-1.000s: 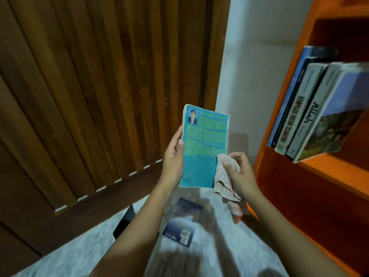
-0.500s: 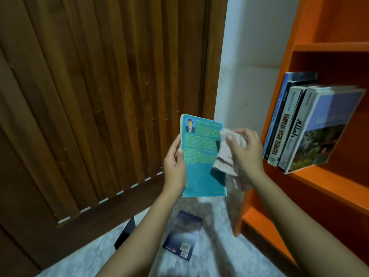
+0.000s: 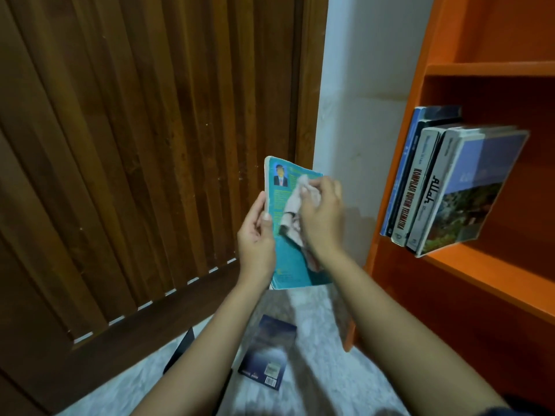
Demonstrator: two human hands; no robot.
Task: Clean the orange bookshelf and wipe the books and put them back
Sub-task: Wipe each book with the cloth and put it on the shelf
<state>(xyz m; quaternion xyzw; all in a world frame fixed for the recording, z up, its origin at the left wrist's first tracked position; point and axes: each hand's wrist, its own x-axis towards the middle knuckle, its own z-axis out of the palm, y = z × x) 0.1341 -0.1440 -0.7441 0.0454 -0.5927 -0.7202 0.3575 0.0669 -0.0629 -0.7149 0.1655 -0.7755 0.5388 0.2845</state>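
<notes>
My left hand (image 3: pixel 256 235) grips the left edge of a worn teal paperback (image 3: pixel 289 262), held upright with its back cover facing me. My right hand (image 3: pixel 322 219) holds a pale, crumpled cloth (image 3: pixel 292 211) and presses it against the upper middle of that cover. To the right stands the orange bookshelf (image 3: pixel 480 265). Several books (image 3: pixel 444 187) lean to the left on its middle shelf.
A dark blue book (image 3: pixel 268 351) lies on the pale marbled floor (image 3: pixel 318 376) below my arms, with a black flat object (image 3: pixel 181 349) beside it. A brown slatted wooden door (image 3: pixel 135 145) fills the left. A white wall (image 3: pixel 363 85) sits between door and shelf.
My right hand has carried the cloth from the book's lower right corner up and across to the upper middle of the cover. The view has shifted up, showing more of the bookshelf.
</notes>
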